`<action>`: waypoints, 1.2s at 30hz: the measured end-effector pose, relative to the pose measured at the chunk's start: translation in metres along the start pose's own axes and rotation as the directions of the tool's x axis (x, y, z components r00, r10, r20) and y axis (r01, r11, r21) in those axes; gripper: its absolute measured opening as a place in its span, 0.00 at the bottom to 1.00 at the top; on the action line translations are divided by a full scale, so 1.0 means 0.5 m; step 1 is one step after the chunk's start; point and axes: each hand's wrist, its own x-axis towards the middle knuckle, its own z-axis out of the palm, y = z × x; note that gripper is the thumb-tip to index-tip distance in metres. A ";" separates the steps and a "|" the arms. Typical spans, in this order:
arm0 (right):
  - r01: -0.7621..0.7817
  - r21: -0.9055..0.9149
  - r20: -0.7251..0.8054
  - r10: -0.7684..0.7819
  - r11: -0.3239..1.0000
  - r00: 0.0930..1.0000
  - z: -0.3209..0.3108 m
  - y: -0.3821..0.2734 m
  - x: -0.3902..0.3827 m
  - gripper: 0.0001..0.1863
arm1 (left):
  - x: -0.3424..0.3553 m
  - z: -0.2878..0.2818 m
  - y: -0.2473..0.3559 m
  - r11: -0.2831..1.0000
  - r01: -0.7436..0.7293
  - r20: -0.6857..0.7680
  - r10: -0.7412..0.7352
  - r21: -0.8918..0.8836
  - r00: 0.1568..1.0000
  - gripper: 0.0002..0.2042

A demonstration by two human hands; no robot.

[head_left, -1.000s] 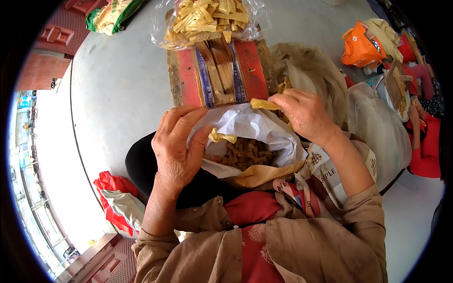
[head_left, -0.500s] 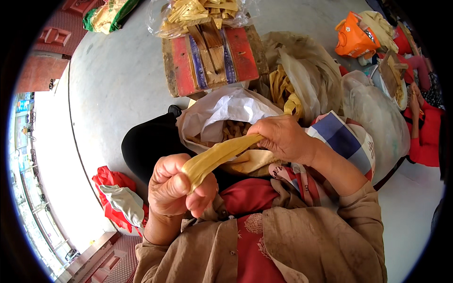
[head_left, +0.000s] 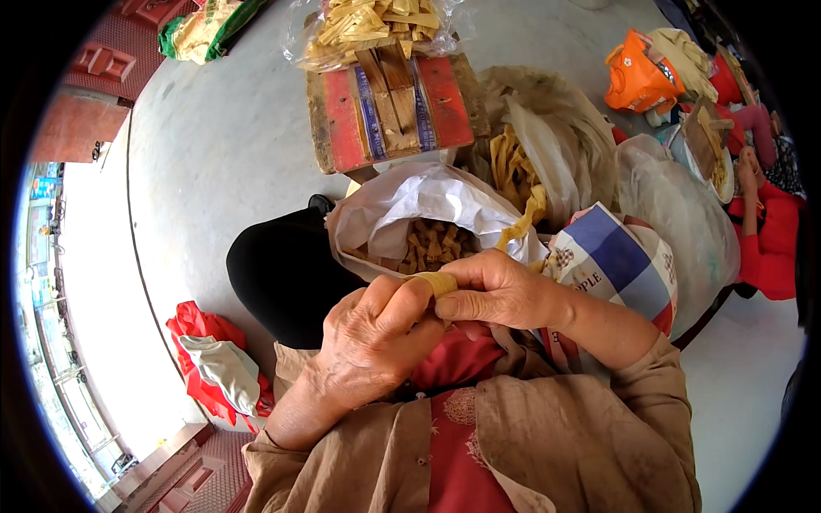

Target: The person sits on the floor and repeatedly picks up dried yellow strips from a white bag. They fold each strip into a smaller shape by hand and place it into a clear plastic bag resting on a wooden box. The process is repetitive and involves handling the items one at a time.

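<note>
My left hand [head_left: 372,342] and my right hand [head_left: 505,291] meet in front of my chest, both closed on a flat yellow strip [head_left: 438,282]. The strip is bent or wrapped around the left fingers, and most of it is hidden. My right thumb and fingers pinch it at the right side. Just beyond the hands, a white bag [head_left: 462,190] lies open with several small brownish-yellow knotted pieces [head_left: 434,245] inside. More long yellow strips [head_left: 511,167] hang out of a cloudy plastic bag [head_left: 560,128] on the right.
A red wooden stool [head_left: 445,103] stands ahead, bearing a slotted wooden block [head_left: 389,98] and a clear bag of cut yellow pieces [head_left: 376,26]. A checked cloth [head_left: 611,256] lies beside my right forearm. A red bag [head_left: 201,329] sits at left. Another person [head_left: 770,231] sits at far right.
The yellow strip was stretched out between my hands. Now the hands have come together, with the strip bent around the left fingers. The right hand moved down; the left moved right.
</note>
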 end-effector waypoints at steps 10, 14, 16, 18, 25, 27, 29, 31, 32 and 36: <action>0.112 0.430 -0.035 -0.107 0.896 0.994 -0.002 0.024 -0.012 0.09 | -0.002 0.074 -0.021 0.974 0.227 -0.418 -0.203 0.008 0.886 0.04; 0.209 0.110 -0.175 -0.188 0.972 0.966 -0.018 0.025 -0.005 0.07 | -0.002 0.068 -0.024 0.960 0.247 -0.328 -0.194 0.128 0.924 0.07; 0.149 0.069 -0.234 -0.129 0.986 0.964 -0.024 0.019 -0.009 0.08 | -0.005 0.069 -0.028 0.962 0.273 -0.339 -0.254 0.009 0.906 0.08; 0.101 0.149 -0.302 -0.052 0.984 0.952 -0.024 0.021 -0.012 0.09 | -0.015 0.068 -0.025 0.989 0.134 -0.394 -0.146 -0.057 0.908 0.10; 0.184 0.099 -0.335 -0.142 0.978 0.932 -0.033 0.052 0.001 0.18 | -0.013 0.108 -0.010 0.983 0.145 -0.254 -0.113 0.112 0.960 0.10; 0.082 0.358 -0.217 -0.003 0.930 0.976 -0.030 0.035 -0.008 0.22 | -0.017 0.120 -0.022 0.968 0.196 -0.250 -0.231 -0.156 0.940 0.10; 0.114 0.221 -0.218 -0.065 0.969 0.974 -0.029 0.041 -0.006 0.22 | -0.017 0.119 -0.024 0.878 0.286 -0.140 -0.362 -0.384 0.922 0.09; 0.222 -0.114 -0.256 -0.245 0.968 0.935 -0.021 0.066 0.006 0.21 | -0.009 0.096 -0.011 0.721 0.443 0.079 -0.479 -0.533 0.874 0.07; 0.190 -0.335 -0.224 -0.274 0.923 0.935 -0.025 0.074 0.001 0.21 | -0.017 0.116 -0.014 0.587 0.446 0.117 -0.513 -0.676 0.851 0.04; 0.120 0.013 -0.118 -0.117 0.993 0.986 -0.041 0.011 -0.022 0.24 | -0.025 0.074 -0.017 -0.372 0.307 0.478 -0.587 -0.876 0.653 0.07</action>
